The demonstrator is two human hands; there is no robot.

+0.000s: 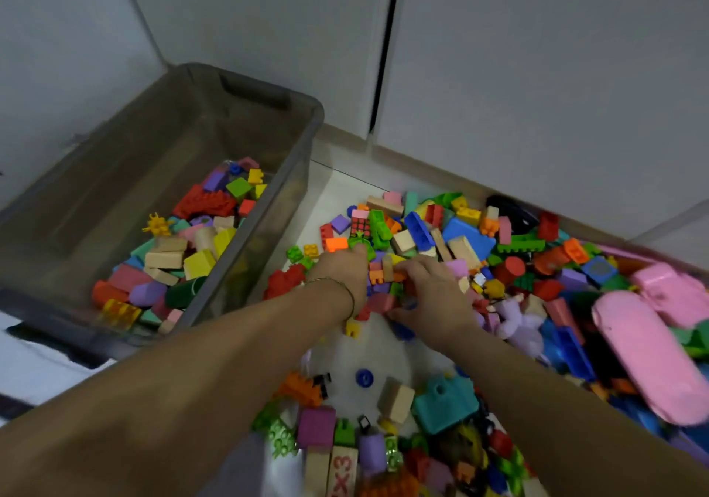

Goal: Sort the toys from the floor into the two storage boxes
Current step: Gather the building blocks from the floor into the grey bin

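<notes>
Both arms reach forward together into the loose heap of small coloured plastic and wooden building blocks (422,243) that covers the white floor (345,189), which looks like a 2-handed scoop meant to lift many pieces at once rather than 1 at a time. The left hand (341,270), with a thin gold bangle (345,289) at its wrist, lies knuckles-up on the heap's left edge, and its fingers (358,252) curl down over a green studded piece; whether they actually grip it I cannot tell. The right hand (433,297) rests just beside it, fingers (414,266) bent into the blocks around orange and pink pieces, the hold equally hidden. The translucent grey plastic storage box (303,174) stands on the floor to the left of the heap, near enough for a short carry, its near end already holding blocks. Only 1 box is in view. Larger pink plastic toys (648,350) lie at the heap's right side, probably for the other box.
</notes>
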